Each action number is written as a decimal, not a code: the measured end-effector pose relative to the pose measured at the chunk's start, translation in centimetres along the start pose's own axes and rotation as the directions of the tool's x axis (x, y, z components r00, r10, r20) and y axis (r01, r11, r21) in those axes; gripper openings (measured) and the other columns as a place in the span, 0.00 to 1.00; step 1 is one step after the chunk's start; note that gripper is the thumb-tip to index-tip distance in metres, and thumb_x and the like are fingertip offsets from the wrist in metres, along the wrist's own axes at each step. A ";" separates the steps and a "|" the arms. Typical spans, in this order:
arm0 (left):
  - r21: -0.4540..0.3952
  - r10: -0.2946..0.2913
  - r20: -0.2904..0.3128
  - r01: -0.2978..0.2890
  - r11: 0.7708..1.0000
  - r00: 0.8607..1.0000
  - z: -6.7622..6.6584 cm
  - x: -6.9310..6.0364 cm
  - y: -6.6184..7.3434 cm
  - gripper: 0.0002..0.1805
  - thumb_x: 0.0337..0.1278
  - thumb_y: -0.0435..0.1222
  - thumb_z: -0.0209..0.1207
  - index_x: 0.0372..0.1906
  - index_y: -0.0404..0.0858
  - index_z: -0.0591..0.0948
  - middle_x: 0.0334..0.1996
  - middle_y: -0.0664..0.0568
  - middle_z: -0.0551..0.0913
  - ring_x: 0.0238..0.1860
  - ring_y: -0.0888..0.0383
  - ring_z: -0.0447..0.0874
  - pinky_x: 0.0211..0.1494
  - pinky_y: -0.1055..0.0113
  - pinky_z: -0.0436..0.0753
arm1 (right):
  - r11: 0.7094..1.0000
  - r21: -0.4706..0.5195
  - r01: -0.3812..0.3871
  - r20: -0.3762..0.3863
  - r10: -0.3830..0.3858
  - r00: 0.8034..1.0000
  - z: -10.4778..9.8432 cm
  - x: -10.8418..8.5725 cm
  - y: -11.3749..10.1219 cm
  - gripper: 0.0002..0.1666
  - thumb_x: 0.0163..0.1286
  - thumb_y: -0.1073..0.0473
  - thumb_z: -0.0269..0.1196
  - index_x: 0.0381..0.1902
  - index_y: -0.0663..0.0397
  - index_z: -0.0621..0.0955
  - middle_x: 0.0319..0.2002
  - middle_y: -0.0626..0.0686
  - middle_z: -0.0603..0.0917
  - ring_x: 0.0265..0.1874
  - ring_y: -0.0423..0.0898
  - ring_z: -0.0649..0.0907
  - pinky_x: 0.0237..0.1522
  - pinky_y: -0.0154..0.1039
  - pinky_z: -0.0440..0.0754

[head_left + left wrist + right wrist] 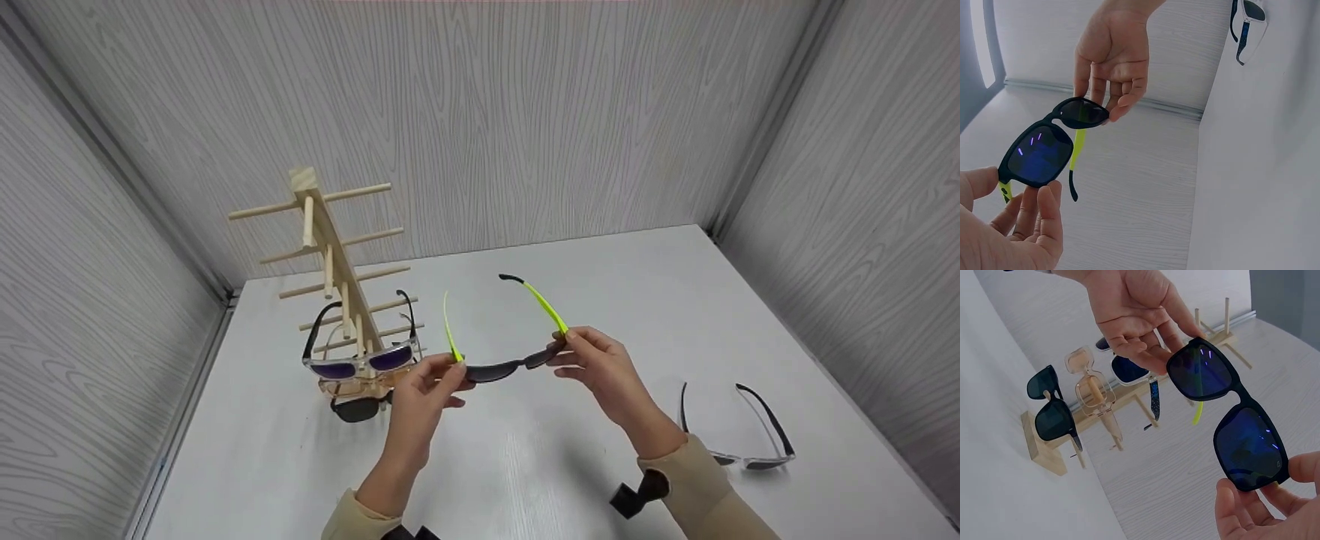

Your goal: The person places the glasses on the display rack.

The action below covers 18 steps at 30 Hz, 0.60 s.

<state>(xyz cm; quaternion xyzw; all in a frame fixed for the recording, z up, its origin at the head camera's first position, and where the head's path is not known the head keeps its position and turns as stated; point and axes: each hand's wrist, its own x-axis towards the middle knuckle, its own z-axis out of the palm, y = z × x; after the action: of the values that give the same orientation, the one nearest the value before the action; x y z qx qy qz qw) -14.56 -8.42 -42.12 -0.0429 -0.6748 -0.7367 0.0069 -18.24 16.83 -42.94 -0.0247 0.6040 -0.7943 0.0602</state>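
Black-framed sunglasses point(491, 373) with neon-yellow temples and black tips are held up in front of me, temples spread and pointing away. My left hand point(420, 397) pinches the left end of the frame by the hinge between thumb and fingers. At the opposite hinge, my right hand point(604, 371) pinches the frame the same way. Both dark lenses point(1249, 447) show bluish reflections in the wrist views. Left of my hands stands a wooden glasses rack point(335, 251). It carries clear-framed sunglasses point(334, 370), a pale peach see-through pair point(1095, 388) and black sunglasses point(1054, 421) at the bottom.
Another clear-framed pair of sunglasses point(765, 464) with black temples lies unfolded on the white table point(510, 465), near my right forearm. The rack's upper pegs point(360, 191) bear no glasses. Wood-grain panels point(525, 112) enclose the table at the back and sides.
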 end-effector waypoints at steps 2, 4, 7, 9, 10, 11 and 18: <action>0.000 0.007 0.001 -0.007 1.000 1.000 -0.1 0.0 0.3 0.19 0.59 0.39 0.60 0.50 0.30 0.76 0.39 0.42 0.80 0.40 0.51 0.83 0.39 0.62 0.82 | 1.000 0.006 0.007 0.011 -0.007 1.000 0.2 0.0 -0.2 0.15 0.67 0.56 0.60 0.44 0.63 0.78 0.40 0.59 0.81 0.40 0.52 0.83 0.43 0.44 0.80; 0.006 0.023 0.000 -0.023 1.000 1.000 -0.3 -0.1 0.5 0.19 0.59 0.38 0.60 0.50 0.29 0.75 0.39 0.42 0.80 0.40 0.50 0.83 0.39 0.61 0.82 | 1.000 0.021 0.014 0.024 -0.014 1.000 0.4 0.1 -0.4 0.15 0.67 0.55 0.60 0.44 0.63 0.78 0.40 0.59 0.80 0.39 0.52 0.83 0.43 0.44 0.80; 0.017 0.038 -0.008 -0.038 0.999 0.999 -0.5 -0.2 0.9 0.19 0.59 0.38 0.60 0.50 0.29 0.75 0.39 0.42 0.80 0.40 0.50 0.83 0.39 0.61 0.81 | 0.999 0.035 0.022 0.043 -0.024 0.999 0.7 0.2 -0.6 0.16 0.67 0.55 0.60 0.44 0.63 0.78 0.40 0.59 0.80 0.39 0.52 0.83 0.43 0.44 0.80; 0.022 0.049 -0.013 -0.049 0.999 0.999 -0.6 -0.2 1.1 0.18 0.59 0.38 0.60 0.50 0.30 0.75 0.39 0.42 0.80 0.40 0.49 0.83 0.39 0.61 0.82 | 0.999 0.039 0.025 0.051 -0.027 0.998 0.9 0.3 -0.8 0.16 0.67 0.55 0.60 0.44 0.63 0.78 0.40 0.60 0.80 0.39 0.52 0.83 0.43 0.44 0.80; 0.024 0.051 -0.015 -0.051 0.998 0.999 -0.7 -0.2 1.2 0.18 0.59 0.38 0.60 0.50 0.30 0.75 0.39 0.42 0.80 0.40 0.49 0.83 0.39 0.61 0.82 | 0.999 0.036 0.026 0.056 -0.028 0.998 1.0 0.4 -0.9 0.16 0.67 0.54 0.60 0.44 0.63 0.78 0.40 0.60 0.80 0.39 0.52 0.83 0.43 0.44 0.80; 0.024 0.052 -0.017 -0.052 0.998 0.998 -0.8 -0.2 1.4 0.18 0.59 0.38 0.60 0.50 0.31 0.75 0.39 0.42 0.80 0.40 0.49 0.83 0.39 0.61 0.82 | 0.999 0.035 0.028 0.062 -0.030 0.998 1.1 0.4 -1.0 0.16 0.67 0.54 0.60 0.44 0.63 0.78 0.40 0.60 0.80 0.39 0.52 0.83 0.43 0.44 0.80; -0.006 0.038 -0.036 -0.039 0.999 0.999 -1.5 -0.5 2.4 0.19 0.59 0.38 0.60 0.51 0.30 0.74 0.39 0.41 0.81 0.40 0.49 0.83 0.39 0.59 0.82 | 0.999 0.031 0.045 0.102 -0.048 0.994 2.2 0.9 -1.6 0.13 0.68 0.55 0.58 0.42 0.60 0.79 0.39 0.58 0.80 0.38 0.52 0.83 0.42 0.44 0.80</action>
<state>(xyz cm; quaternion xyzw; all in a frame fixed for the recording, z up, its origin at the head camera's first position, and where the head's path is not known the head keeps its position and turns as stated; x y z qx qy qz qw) -13.94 -10.19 -39.87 -0.0428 -0.6711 -0.7394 0.0330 -18.98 15.07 -40.82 -0.0788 0.5881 -0.8016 0.0732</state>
